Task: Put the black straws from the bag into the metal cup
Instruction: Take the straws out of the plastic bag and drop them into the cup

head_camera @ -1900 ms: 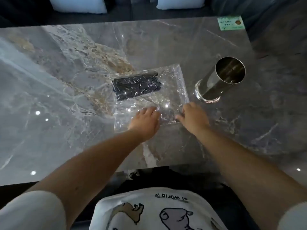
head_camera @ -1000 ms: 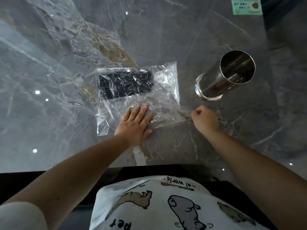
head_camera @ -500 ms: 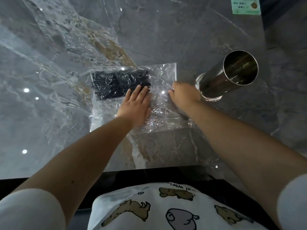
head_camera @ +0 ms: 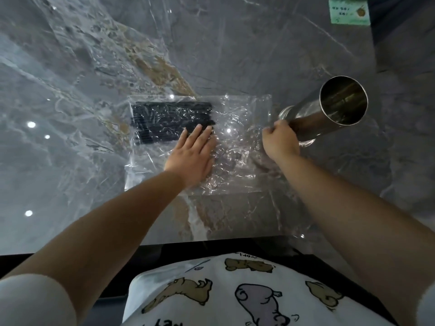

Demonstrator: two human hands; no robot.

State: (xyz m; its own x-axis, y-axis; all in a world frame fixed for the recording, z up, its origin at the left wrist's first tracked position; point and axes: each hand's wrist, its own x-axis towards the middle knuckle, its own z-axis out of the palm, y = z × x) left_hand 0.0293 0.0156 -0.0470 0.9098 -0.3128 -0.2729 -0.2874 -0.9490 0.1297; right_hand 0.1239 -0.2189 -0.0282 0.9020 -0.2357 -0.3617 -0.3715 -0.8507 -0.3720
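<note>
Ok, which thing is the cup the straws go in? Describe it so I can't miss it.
Start at the grey marble table and find the clear bag in its middle. Just right of the bag, beside the right hand, stands the cup. It is the only shiny metal cylinder there, tall, open-topped and empty.

Soft, dimmish light overhead leaves small white glints on the polished desk [head_camera: 70,102] left of the crinkled bag [head_camera: 240,161], which sparkles with glare, while the wide lens bends the desk's edges and mild blur softens everything.
</note>
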